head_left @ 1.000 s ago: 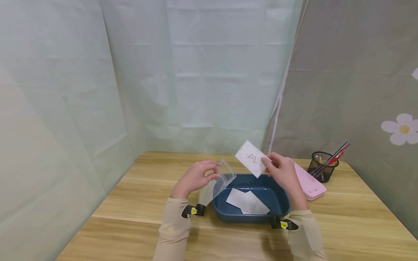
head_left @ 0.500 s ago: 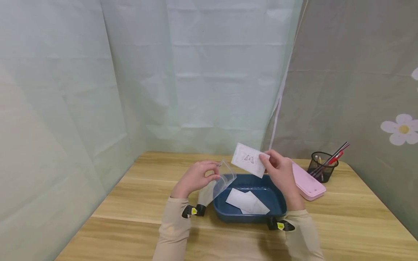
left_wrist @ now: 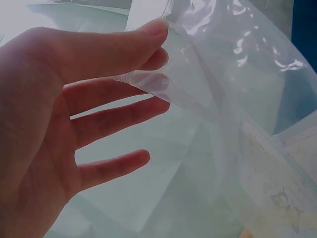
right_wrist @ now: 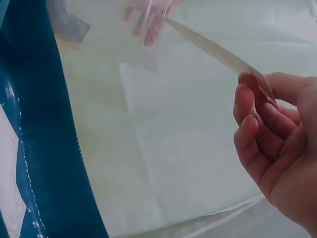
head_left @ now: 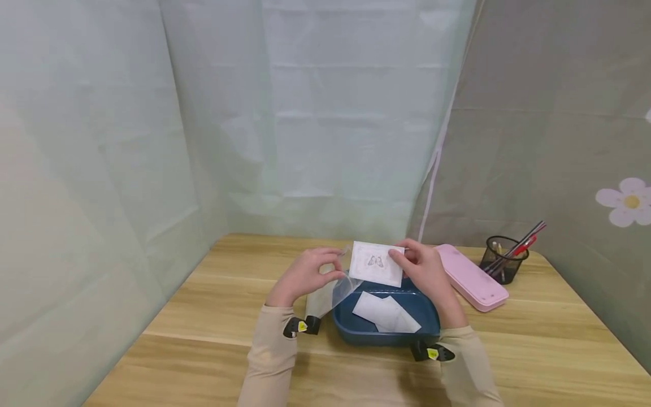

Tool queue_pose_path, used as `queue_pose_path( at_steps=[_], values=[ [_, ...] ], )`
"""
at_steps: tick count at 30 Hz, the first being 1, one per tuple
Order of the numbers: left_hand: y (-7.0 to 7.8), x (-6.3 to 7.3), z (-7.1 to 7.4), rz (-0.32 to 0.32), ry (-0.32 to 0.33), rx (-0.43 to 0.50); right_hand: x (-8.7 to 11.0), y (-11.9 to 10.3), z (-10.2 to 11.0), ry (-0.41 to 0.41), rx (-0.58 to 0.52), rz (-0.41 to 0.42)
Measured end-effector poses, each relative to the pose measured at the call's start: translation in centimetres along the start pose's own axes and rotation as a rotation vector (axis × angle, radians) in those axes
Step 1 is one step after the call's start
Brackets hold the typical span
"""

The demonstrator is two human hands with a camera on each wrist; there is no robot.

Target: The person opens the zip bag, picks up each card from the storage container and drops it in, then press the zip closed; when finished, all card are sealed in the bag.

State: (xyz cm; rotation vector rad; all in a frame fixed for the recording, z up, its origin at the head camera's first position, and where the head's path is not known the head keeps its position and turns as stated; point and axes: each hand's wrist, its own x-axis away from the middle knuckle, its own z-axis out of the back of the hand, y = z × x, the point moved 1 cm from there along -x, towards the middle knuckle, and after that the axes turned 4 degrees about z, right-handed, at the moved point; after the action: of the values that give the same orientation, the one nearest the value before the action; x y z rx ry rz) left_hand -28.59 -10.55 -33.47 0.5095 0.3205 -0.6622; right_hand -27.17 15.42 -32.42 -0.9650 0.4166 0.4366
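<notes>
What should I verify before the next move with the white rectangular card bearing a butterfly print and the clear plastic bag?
1. Left hand pinches the clear plastic bag by its edge: ok.
2. Right hand pinches the white butterfly-print card: ok.
3. Printed side faces the head camera: ok.
4. Bag mouth is spread wide: cannot tell; the transparent film's outline is hard to follow.
5. Card's far edge is outside the bag: cannot tell; they overlap in view.
6. Two white rectangular pieces lie inside the glossy blue tray: ok.

Head view looks forward and down from above; close wrist views share the left hand (left_wrist: 49, 114)
</notes>
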Motion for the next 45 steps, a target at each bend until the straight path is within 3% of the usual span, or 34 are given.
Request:
queue_pose_path(
  at_steps=[8,14,23,32,40,45],
  values=[
    [0.1,-0.3,0.1,-0.035,0.019,-0.02,0.0,-0.3,0.3,-0.075,-0.106,-0.116],
    [0.1,-0.5,0.0,-0.045,0.022,-0.021,-0.1,-0.1,0.6,-0.084,-0.087,-0.143],
    [0.8,-0.8,-0.2,-0.024,-0.029,-0.038,-0.2,0.4,0.4,-0.111,-0.033,-0.116],
    [1.1,-0.7,-0.6,-0.045,-0.045,-0.045,-0.1,0.6,-1.4,-0.18,-0.079,-0.039],
    [1.0,-0.6,-1.2,-0.027,-0.071,-0.034,0.0,0.3,-2.3,-0.211,-0.106,-0.053],
    [1.2,-0.5,-1.3,-0.036,-0.063,-0.028,0.1,0.2,-2.8,-0.364,-0.233,-0.036]
  ],
)
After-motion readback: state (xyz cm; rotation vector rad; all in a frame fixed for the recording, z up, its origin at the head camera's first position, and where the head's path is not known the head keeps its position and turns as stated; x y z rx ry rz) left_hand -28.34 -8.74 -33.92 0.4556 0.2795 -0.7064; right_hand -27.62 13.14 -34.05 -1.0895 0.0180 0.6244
